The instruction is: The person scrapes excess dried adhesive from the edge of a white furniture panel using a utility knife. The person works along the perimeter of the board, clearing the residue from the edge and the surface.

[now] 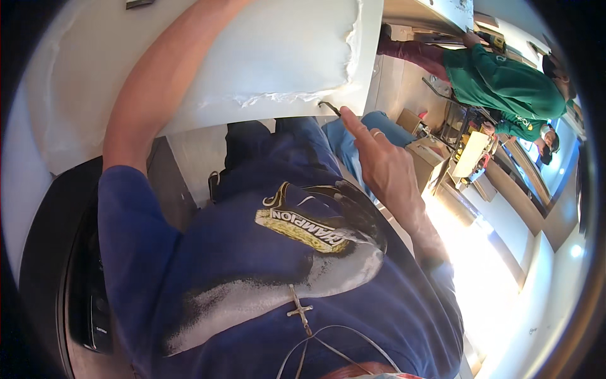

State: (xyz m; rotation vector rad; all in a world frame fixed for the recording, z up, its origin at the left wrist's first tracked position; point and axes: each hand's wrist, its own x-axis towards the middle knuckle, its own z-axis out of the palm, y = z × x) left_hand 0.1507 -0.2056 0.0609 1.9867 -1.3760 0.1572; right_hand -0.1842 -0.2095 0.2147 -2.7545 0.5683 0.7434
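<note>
Currently the work stands partway. White panel (208,63) carries a spread white coat over most of its face; the coat ends in a raised, ragged ridge (297,96) running just beyond the right hand and turning up along the panel's side near that hand. Outside the ridge, a bare margin of panel shows. Judgement: the broad spreading looks largely done, while the edge ridge is unsmoothed and the margin uncovered, so finishing of the border appears to be what remains.

Right hand (385,167): fingers partly curled, forefinger extended toward the panel's near edge, a ring on one finger. It pinches a thin, dark, bent tool (329,106) whose tip sits at the panel edge, just below the ridge. Grip is closed on the tool.

Left hand: out of frame. Only the left forearm (158,82) shows, lying across the panel and passing off the top of the view; whether that hand is open or holding anything cannot be told.

Appearance of the coat: matte, pale, slightly uneven, thicker and crumbly at the ridge, smoother toward the left forearm.

Off beyond the right hand, well apart, another person in a green top (505,85) bends over a separate surface.
</note>
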